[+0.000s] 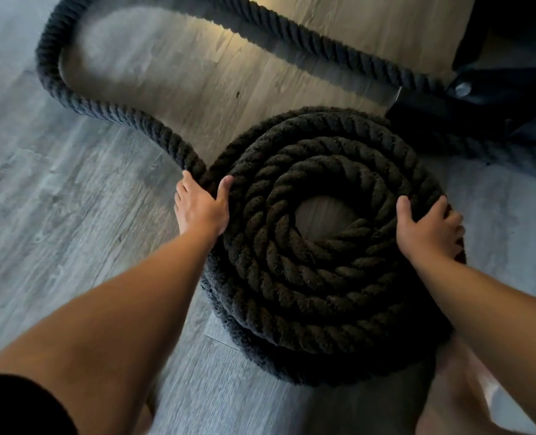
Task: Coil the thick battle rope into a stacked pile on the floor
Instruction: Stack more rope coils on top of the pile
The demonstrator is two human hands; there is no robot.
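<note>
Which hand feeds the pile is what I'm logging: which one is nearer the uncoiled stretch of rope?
Left. The left hand grips the edge of the coiled pile right where the uncoiled stretch joins it; the right hand grips the pile's opposite edge.

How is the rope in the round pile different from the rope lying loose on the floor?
The coiled pile is wound in tight stacked rings around a small hole; the loose stretch lies in one wide curve on the floor. The left hand and right hand grip the pile's outer edge; the loose stretch runs off beyond them. Both are one thick, dark, twisted rope.
</note>
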